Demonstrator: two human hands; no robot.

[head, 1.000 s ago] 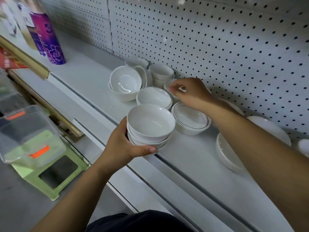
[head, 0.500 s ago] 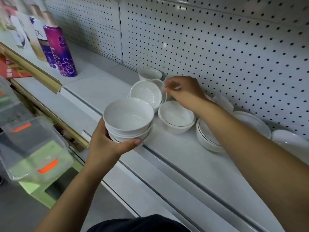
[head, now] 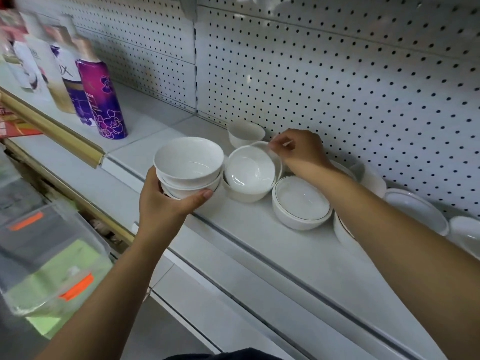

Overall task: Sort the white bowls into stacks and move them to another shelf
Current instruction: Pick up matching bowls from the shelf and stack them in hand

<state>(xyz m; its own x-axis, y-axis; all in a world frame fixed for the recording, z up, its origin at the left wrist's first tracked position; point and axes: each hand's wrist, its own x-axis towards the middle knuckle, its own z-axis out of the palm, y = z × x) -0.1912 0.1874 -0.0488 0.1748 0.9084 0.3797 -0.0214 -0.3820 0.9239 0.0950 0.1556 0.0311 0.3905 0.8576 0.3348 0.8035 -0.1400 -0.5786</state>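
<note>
My left hand point(head: 166, 203) grips a small stack of white bowls point(head: 188, 165) from below, held just over the front part of the white shelf point(head: 259, 245). Right beside it stands a tilted white bowl point(head: 249, 172) nested in another. My right hand point(head: 298, 149) pinches the far rim of that tilted bowl. Behind it a small white cup-like bowl point(head: 245, 132) stands against the pegboard. A shallow bowl with a dark rim line point(head: 301, 203) sits to the right, and more white bowls point(head: 415, 211) lie further right, partly hidden by my right forearm.
Purple and white bottles point(head: 104, 100) stand on the shelf at the left. A white pegboard wall point(head: 337, 74) backs the shelf. A clear plastic box point(head: 46, 255) with orange labels sits below left, over a green stool.
My left hand has carried the bowl stack leftward along the shelf. My right hand has moved from the bowls at the back onto the rim of the tilted bowl. The view has shifted left.
</note>
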